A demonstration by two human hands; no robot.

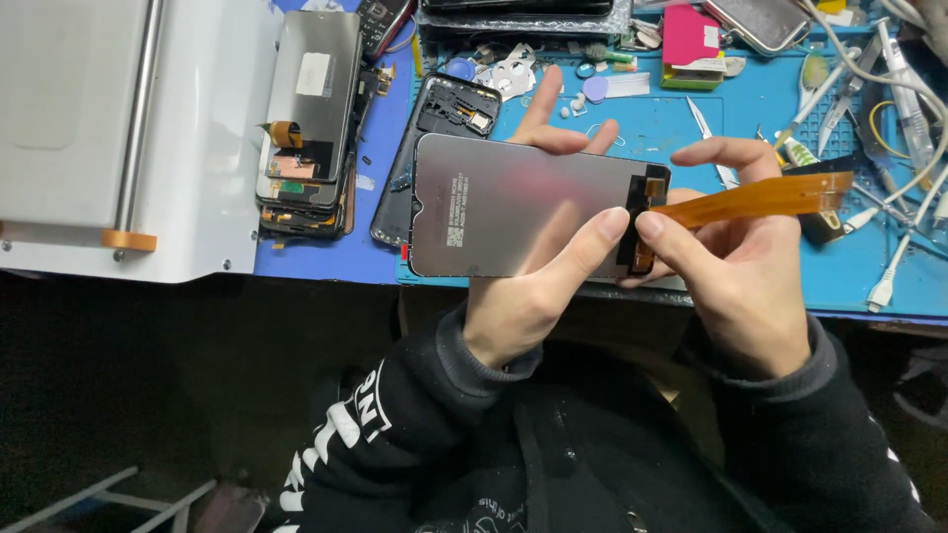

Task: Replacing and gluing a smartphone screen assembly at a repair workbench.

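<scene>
- Head view, far left: a white machine (118, 138) with a metal bar sat on the bench, an orange tab at its lower edge.
- Just right of it, a stack of phone screens (308, 128) lay face down, with a bit of orange tape on the top one.
- Next over, a black phone frame (444, 118) lay on the blue work mat (642, 128), partly behind the panel I held.
- Centre: my left hand (533, 286) gripped the display panel (513, 207) from beneath, thumb pressed on its right end and fingers showing above the top edge. The panel was held flat over the bench edge, grey back up.
- Right of centre: my right hand (731, 266) pinched at the panel's black connector end, thumb tip nearly touching the left thumb.
- The orange flex cable (760, 197) ran from that end out to the right, over my right fingers.
- Far right: tweezers, white cables and small tools cluttered the mat.
</scene>
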